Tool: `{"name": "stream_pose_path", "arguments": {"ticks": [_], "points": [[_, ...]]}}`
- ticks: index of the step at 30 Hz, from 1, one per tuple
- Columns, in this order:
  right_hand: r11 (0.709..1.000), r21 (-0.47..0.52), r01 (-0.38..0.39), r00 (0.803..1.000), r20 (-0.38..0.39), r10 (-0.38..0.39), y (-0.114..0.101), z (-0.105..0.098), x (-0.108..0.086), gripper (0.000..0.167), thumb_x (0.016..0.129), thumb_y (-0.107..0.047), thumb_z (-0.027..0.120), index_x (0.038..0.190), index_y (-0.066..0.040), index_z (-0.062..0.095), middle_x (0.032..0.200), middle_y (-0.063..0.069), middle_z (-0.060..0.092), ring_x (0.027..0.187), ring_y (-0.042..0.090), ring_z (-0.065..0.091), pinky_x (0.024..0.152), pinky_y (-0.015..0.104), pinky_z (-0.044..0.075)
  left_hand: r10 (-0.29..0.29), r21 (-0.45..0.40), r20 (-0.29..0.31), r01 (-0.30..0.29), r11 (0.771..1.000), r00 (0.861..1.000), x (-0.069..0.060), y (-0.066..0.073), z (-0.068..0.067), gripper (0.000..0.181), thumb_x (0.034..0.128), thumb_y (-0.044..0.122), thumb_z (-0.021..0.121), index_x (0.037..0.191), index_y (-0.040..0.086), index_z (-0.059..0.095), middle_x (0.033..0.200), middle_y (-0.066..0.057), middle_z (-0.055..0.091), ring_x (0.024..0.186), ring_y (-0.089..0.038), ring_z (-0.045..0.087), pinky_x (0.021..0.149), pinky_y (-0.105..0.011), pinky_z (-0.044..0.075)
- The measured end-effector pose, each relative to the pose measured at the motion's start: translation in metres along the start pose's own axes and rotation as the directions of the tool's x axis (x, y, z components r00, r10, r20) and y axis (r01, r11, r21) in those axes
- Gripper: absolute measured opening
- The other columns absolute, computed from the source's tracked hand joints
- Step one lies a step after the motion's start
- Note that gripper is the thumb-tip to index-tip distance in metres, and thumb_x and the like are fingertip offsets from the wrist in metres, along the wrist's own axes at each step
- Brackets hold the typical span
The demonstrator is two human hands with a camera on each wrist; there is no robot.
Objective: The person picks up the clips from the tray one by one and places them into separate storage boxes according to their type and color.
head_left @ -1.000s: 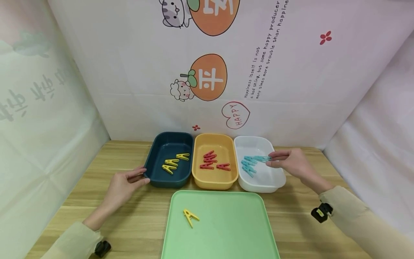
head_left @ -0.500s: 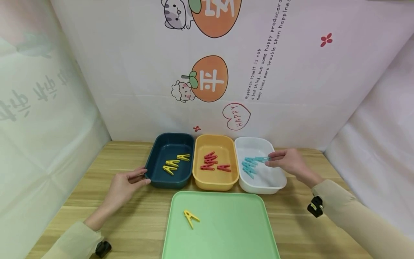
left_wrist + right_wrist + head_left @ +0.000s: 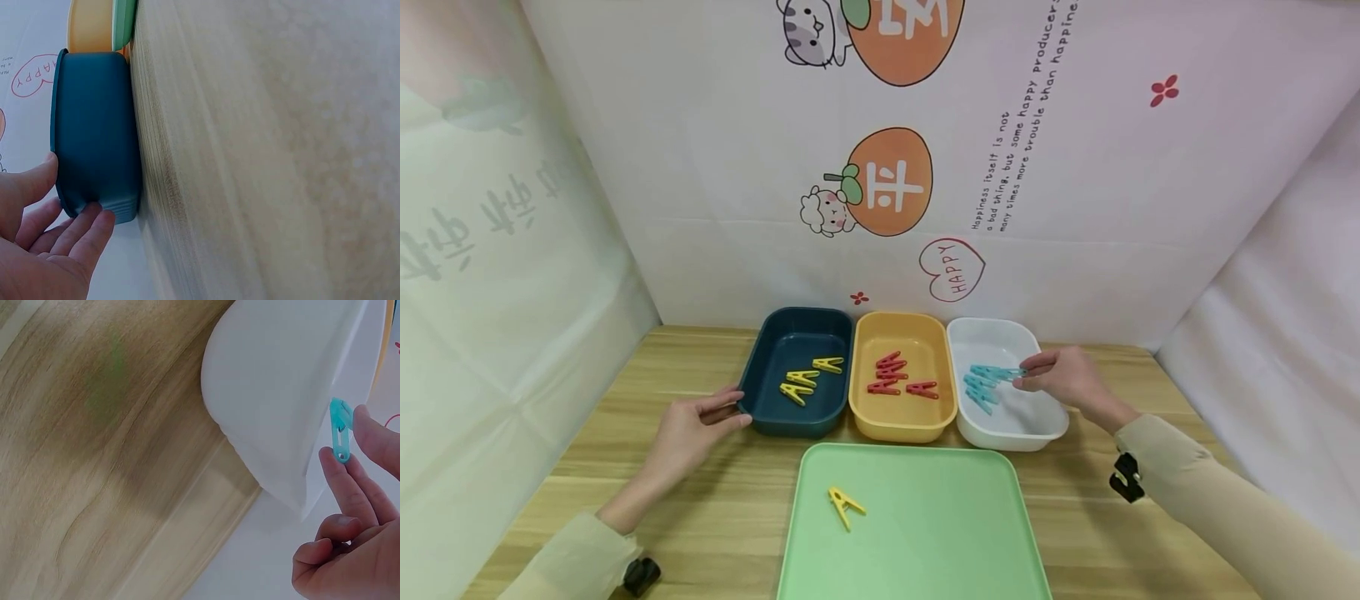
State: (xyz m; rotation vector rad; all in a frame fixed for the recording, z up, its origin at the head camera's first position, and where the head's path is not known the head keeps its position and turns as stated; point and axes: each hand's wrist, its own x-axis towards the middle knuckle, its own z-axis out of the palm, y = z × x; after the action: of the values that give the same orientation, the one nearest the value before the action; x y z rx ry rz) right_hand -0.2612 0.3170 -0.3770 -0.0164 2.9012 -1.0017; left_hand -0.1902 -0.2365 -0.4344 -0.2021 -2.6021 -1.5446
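Note:
In the head view, my left hand (image 3: pixel 688 437) touches the near-left corner of a dark blue bin (image 3: pixel 790 321), its fingers fairly straight. The left wrist view shows the thumb at that bin's rim and the fingertips along its outer wall. My right hand (image 3: pixel 1071 383) is over the right side of a white bin (image 3: pixel 1033 425). Between its thumb and fingertips it pinches a light blue clothespin (image 3: pixel 339 434). Several more light blue clothespins (image 3: pixel 980 393) lie in the white bin, partly overlapping. Yellow clothespins (image 3: pixel 799 379) lie inside the dark blue bin.
A yellow-orange bin (image 3: pixel 902 425) with several red clothespins (image 3: pixel 922 390) stands between the other two. In front is a green tray (image 3: pixel 925 533) with one yellow clothespin (image 3: pixel 846 507) on it. A printed white cloth (image 3: pixel 722 167) hangs close behind the bins.
My right hand has tipped down slightly with the clothespin, and its wrist has shifted a little left. My left hand stays at the dark blue bin.

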Motion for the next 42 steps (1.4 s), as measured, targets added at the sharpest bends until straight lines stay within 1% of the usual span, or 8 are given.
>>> {"name": "stream_pose_path", "arguments": {"ticks": [8, 14, 18, 24, 28, 34, 38, 42], "points": [[1.000, -0.013, -0.010, 1.000, -0.003, 0.010, 0.004, 0.002, 0.000, 0.046, 0.088, -0.024, 0.088, 0.120, 0.007, 0.075, 0.107, 0.017, 0.078, 0.105, 0.036, 0.073, 0.098, 0.056, 0.054, -0.002, -0.015, 0.008, 0.002, 1.000, 1.000, -0.001, 0.000, 0.001, 0.047, 0.0966, 0.016, 0.081, 0.135, -0.008, 0.067, 0.149, -0.023, 0.055, 0.121, -0.038, 0.067, 0.086, -0.028, 0.062], [0.998, -0.055, 0.009, 1.000, 0.003, -0.009, 0.005, 0.003, 0.003, 0.056, 0.090, -0.025, 0.087, 0.131, 0.009, 0.069, 0.123, 0.023, 0.073, 0.121, 0.046, 0.064, 0.103, 0.061, 0.051, 0.005, -0.005, -0.002, -0.005, 1.000, 1.000, 0.001, 0.000, 0.000, 0.046, 0.0968, 0.016, 0.081, 0.135, -0.007, 0.067, 0.147, -0.022, 0.057, 0.122, -0.038, 0.067, 0.087, -0.027, 0.061], [0.999, -0.042, 0.017, 1.000, -0.005, -0.017, 0.002, -0.001, 0.001, 0.056, 0.092, -0.026, 0.085, 0.133, 0.009, 0.067, 0.127, 0.023, 0.071, 0.123, 0.046, 0.062, 0.103, 0.059, 0.051, 0.005, -0.006, -0.008, -0.005, 1.000, 1.000, 0.002, 0.000, 0.000, 0.046, 0.0966, 0.016, 0.081, 0.135, -0.007, 0.068, 0.147, -0.022, 0.057, 0.121, -0.038, 0.067, 0.087, -0.027, 0.061], [0.999, -0.008, 0.033, 0.999, -0.024, -0.033, -0.002, -0.010, -0.010, 0.048, 0.092, -0.027, 0.085, 0.125, 0.006, 0.073, 0.116, 0.018, 0.077, 0.112, 0.038, 0.070, 0.091, 0.045, 0.058, 0.003, -0.009, -0.006, -0.003, 1.000, 1.000, 0.002, -0.001, 0.000, 0.046, 0.0962, 0.014, 0.081, 0.134, -0.007, 0.068, 0.147, -0.021, 0.057, 0.120, -0.037, 0.068, 0.086, -0.027, 0.061], [0.998, -0.024, 0.058, 0.998, -0.036, -0.059, -0.008, -0.012, -0.022, 0.038, 0.091, -0.028, 0.086, 0.115, 0.002, 0.078, 0.106, 0.012, 0.078, 0.106, 0.034, 0.069, 0.079, 0.033, 0.057, 0.005, -0.016, -0.002, -0.005, 1.000, 1.000, 0.001, -0.002, 0.000, 0.046, 0.0966, 0.014, 0.081, 0.135, -0.007, 0.067, 0.148, -0.022, 0.057, 0.120, -0.038, 0.068, 0.086, -0.027, 0.061], [0.989, -0.070, 0.129, 0.990, -0.054, -0.133, -0.018, -0.011, -0.043, 0.028, 0.088, -0.027, 0.089, 0.102, -0.004, 0.082, 0.092, 0.003, 0.076, 0.096, 0.027, 0.065, 0.067, 0.031, 0.052, 0.016, -0.017, -0.006, -0.017, 1.000, 1.000, 0.001, -0.002, 0.000, 0.045, 0.0962, 0.013, 0.081, 0.134, -0.008, 0.068, 0.147, -0.023, 0.057, 0.119, -0.038, 0.068, 0.085, -0.027, 0.062], [0.976, -0.102, 0.194, 0.977, -0.074, -0.202, -0.024, -0.006, -0.057, 0.022, 0.086, -0.023, 0.089, 0.098, -0.006, 0.083, 0.083, -0.002, 0.073, 0.077, 0.021, 0.059, 0.057, 0.028, 0.047, 0.015, -0.011, -0.007, -0.015, 1.000, 1.000, 0.001, -0.001, 0.000, 0.045, 0.0960, 0.013, 0.081, 0.134, -0.008, 0.068, 0.147, -0.022, 0.057, 0.118, -0.037, 0.069, 0.085, -0.027, 0.062], [0.970, -0.083, 0.227, 0.970, -0.073, -0.233, -0.032, 0.002, -0.074, 0.017, 0.085, -0.020, 0.090, 0.094, -0.007, 0.082, 0.078, -0.003, 0.070, 0.065, 0.019, 0.051, 0.050, 0.027, 0.042, 0.013, -0.008, -0.006, -0.013, 1.000, 1.000, 0.001, -0.002, 0.000, 0.046, 0.0961, 0.015, 0.081, 0.134, -0.007, 0.068, 0.147, -0.022, 0.057, 0.119, -0.036, 0.069, 0.086, -0.027, 0.062]]}}
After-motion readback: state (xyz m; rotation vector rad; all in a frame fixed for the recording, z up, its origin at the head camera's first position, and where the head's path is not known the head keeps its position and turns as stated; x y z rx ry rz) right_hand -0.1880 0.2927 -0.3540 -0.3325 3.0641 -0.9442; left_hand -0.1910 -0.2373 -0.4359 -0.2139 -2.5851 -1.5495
